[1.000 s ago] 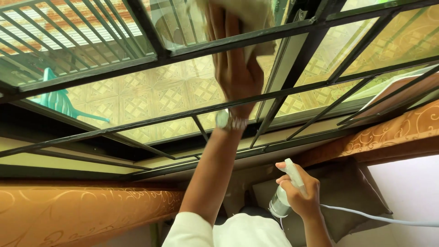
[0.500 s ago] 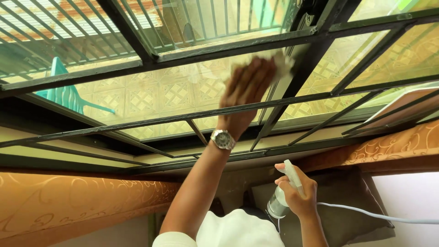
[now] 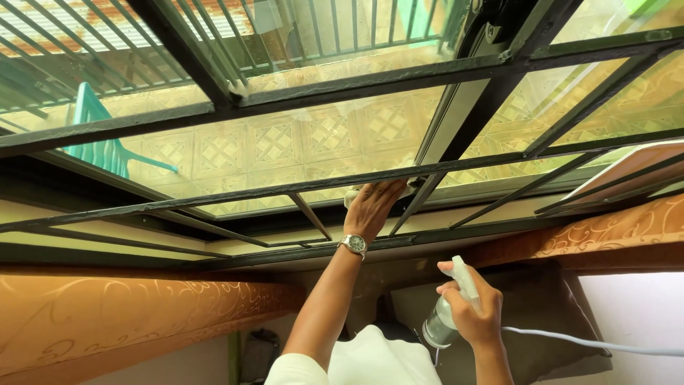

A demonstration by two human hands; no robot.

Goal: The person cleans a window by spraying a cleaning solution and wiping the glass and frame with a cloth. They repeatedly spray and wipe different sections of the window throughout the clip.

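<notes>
A person's left hand [image 3: 372, 207] presses a pale cloth [image 3: 354, 193] flat against the lower part of a window pane [image 3: 285, 146], the fingers laid close together over the cloth so that only its edges peek out at the hand's 10 o'clock and 2 o'clock. The hand sits near the middle of the view, just under a dark horizontal security bar [image 3: 235, 192] and touching the glass behind it. A silver wristwatch [image 3: 353, 244] circles the left wrist, at 6 o'clock from the hand.

The right hand [image 3: 472, 308], at 5 o'clock from the left and well apart from it, grips a clear spray bottle [image 3: 439, 326] with a white trigger head [image 3: 464, 278]; the fingers wrap the neck and the forefinger lies along the trigger. The bottle hangs tilted, nozzle toward 12 o'clock, away from the glass.

A dark vertical window frame post [image 3: 484, 78] rises at 1 o'clock from the left hand. Through the glass a patterned tile floor [image 3: 214, 153] shows, with a green plastic chair [image 3: 96, 135] at 9 o'clock. An orange patterned curtain [image 3: 121, 314] is bunched along the sill at 8 o'clock, and more of it runs at 3 o'clock. A white cable [image 3: 591, 344] trails toward 4 o'clock beside the right wrist, crossing a dark cushion [image 3: 556, 314]. The person's white sleeve [image 3: 299, 369] fills the bottom edge at 6 o'clock.
</notes>
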